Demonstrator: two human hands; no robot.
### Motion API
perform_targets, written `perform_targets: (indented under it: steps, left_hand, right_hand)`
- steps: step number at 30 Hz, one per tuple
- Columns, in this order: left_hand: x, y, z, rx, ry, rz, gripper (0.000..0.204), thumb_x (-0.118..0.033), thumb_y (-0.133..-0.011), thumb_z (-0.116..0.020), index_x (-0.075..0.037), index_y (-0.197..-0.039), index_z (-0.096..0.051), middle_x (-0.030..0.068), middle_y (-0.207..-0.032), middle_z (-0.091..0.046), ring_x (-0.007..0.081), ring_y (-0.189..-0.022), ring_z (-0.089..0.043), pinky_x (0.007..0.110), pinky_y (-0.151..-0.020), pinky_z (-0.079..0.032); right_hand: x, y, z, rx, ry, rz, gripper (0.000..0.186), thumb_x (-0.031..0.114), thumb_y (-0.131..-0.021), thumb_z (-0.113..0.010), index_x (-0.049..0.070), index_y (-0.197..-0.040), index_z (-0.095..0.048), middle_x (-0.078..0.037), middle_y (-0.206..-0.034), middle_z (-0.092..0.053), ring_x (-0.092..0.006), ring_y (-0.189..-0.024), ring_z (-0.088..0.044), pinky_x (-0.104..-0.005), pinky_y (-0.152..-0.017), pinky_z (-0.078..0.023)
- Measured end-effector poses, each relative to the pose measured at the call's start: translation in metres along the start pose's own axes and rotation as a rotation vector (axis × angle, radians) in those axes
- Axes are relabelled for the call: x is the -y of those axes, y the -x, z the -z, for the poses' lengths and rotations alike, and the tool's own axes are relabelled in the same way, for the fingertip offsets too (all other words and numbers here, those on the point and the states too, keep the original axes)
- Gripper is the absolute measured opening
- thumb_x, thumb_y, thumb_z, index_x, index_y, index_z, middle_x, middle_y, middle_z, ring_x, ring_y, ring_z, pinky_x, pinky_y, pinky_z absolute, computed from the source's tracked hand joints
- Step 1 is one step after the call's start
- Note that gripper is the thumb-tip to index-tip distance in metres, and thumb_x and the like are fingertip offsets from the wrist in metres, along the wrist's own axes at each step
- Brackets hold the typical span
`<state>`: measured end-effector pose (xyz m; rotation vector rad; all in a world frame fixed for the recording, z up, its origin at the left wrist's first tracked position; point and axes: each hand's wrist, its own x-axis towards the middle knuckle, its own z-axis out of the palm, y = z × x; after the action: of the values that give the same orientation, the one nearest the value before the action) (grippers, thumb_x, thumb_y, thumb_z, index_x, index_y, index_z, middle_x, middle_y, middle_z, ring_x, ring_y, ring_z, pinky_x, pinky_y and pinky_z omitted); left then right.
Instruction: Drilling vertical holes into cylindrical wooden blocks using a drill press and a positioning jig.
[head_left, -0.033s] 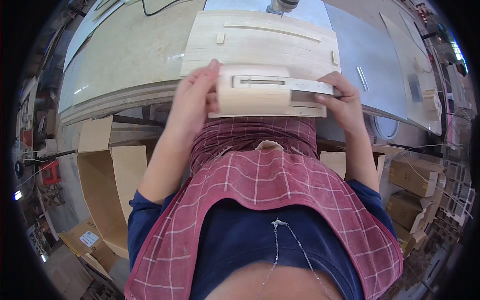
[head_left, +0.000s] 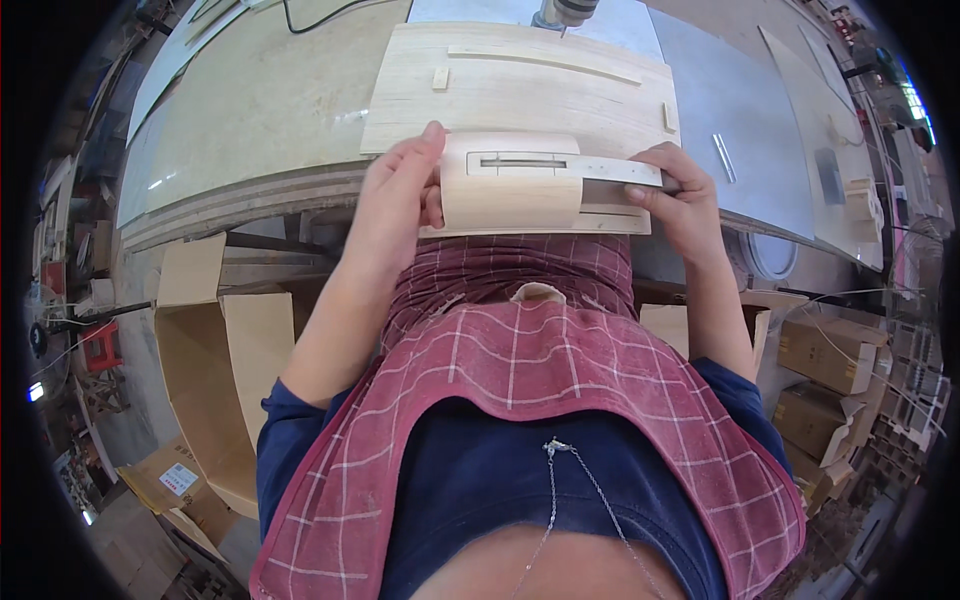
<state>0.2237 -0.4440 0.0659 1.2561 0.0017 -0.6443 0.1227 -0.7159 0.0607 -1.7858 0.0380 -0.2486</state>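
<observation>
A pale curved wooden piece (head_left: 510,200), marked with a slotted rectangle on its top, lies over a flat wooden strip at the table's front edge. My left hand (head_left: 400,200) grips the curved piece's left end, fingers curled. A long pale flat bar (head_left: 615,170) with small dots extends rightward from the slot area. My right hand (head_left: 680,200) pinches its right end between thumb and fingers. Behind both hands lies a light wooden board (head_left: 520,100) bearing a long thin strip (head_left: 545,62) and small blocks (head_left: 441,78).
A drill-like tool tip (head_left: 570,12) stands at the board's back. A short silvery rod (head_left: 724,158) lies on a grey sheet (head_left: 720,80) to the right, near a black cable (head_left: 310,28) at back left's worktop. Open cardboard boxes (head_left: 200,380) sit below left; stacked cartons (head_left: 820,360) at right.
The curved piece and my left hand have shifted slightly right. My right hand has moved slightly left with the bar.
</observation>
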Motion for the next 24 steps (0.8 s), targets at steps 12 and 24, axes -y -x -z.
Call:
perform_targets:
  steps: [12, 24]
  left_hand:
    - [0.013, -0.079, -0.022, 0.183, -0.233, -0.292, 0.075, -0.024, -0.077, -0.068, 0.009, -0.133, -0.03, 0.0104, -0.094, -0.058, 0.0115, -0.08, -0.052, 0.023, -0.066, -0.042]
    - [0.031, -0.126, -0.039, -0.068, -0.669, -0.527, 0.079, -0.021, -0.078, -0.067, 0.004, -0.138, -0.022, 0.0241, -0.12, -0.051, 0.0271, -0.102, -0.057, 0.031, -0.083, -0.048]
  right_hand:
    - [-0.044, -0.063, 0.02, -0.208, 0.273, 0.07, 0.027, 0.005, -0.067, -0.075, 0.003, -0.091, -0.063, -0.004, -0.09, -0.058, -0.0152, -0.085, -0.054, -0.027, -0.074, -0.044]
    - [-0.06, -0.105, 0.026, -0.337, 0.535, 0.032, 0.04, 0.008, -0.065, -0.078, 0.004, -0.1, -0.061, -0.007, -0.098, -0.058, -0.0211, -0.089, -0.056, -0.0309, -0.079, -0.047]
